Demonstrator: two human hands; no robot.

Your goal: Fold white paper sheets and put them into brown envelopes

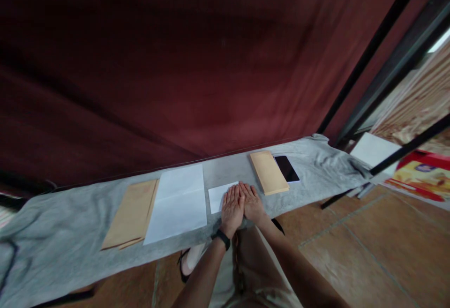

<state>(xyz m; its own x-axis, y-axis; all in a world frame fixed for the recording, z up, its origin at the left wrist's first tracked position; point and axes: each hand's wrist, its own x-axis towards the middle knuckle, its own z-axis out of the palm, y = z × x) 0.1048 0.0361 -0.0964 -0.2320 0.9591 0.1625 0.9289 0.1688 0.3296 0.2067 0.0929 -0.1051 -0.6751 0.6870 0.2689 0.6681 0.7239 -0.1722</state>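
My left hand (232, 210) lies flat on the right part of a small folded white paper (215, 199), fingers stretched out. Beside it, my right hand (252, 204) is also flat with fingers extended, its side touching the left hand. The hands hide the paper's right end. Left of the folded paper is a large white sheet (179, 200) with a faint crease across it. Brown paper envelopes (130, 214) lie partly beneath the sheet's left edge. To the right of my hands rests a small stack of narrower brown envelopes (269, 173).
A dark-screened phone (287, 168) lies beside the narrow envelopes. Grey cloth (316, 169) covers the narrow table, wrinkled at both ends. A dark red panel (197, 87) rises behind it. Black metal bars (365, 59) and a red-and-yellow box (422, 176) are at the right.
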